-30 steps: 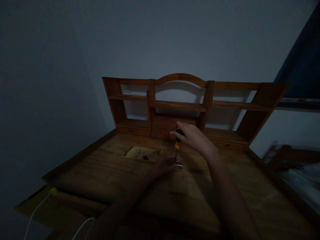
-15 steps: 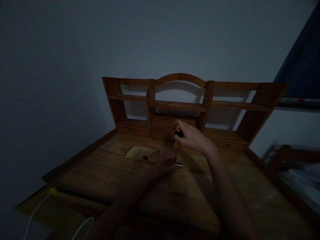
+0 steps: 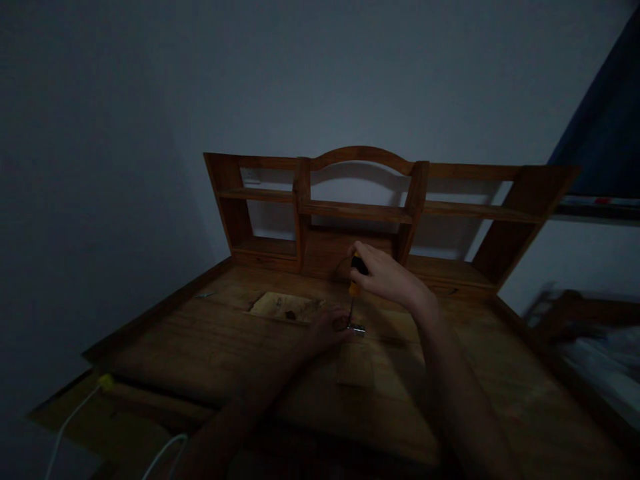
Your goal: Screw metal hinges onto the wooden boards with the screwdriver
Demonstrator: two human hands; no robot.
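My right hand (image 3: 383,270) is closed round a screwdriver (image 3: 355,289) with a yellow and black handle, held upright. Its shaft points down to a small shiny metal piece (image 3: 357,329), which looks like a hinge, on the wooden desk. My left hand (image 3: 327,327) pinches the near side of that metal piece, fingers curled beside the screwdriver's tip. A screw under the tip is too small to make out in the dim light. Just in front of the metal piece lies a small wooden board (image 3: 355,367).
A wooden shelf unit (image 3: 357,212) stands along the desk's back edge. Left of my hands is a pale, rough patch (image 3: 285,307) with a dark hole. A small thin object (image 3: 205,295) lies at the far left. A white cable (image 3: 70,420) with a yellow end hangs at the front left.
Almost nothing differs. My right hand and the screwdriver have shifted very slightly; my left hand keeps its place at the metal piece.
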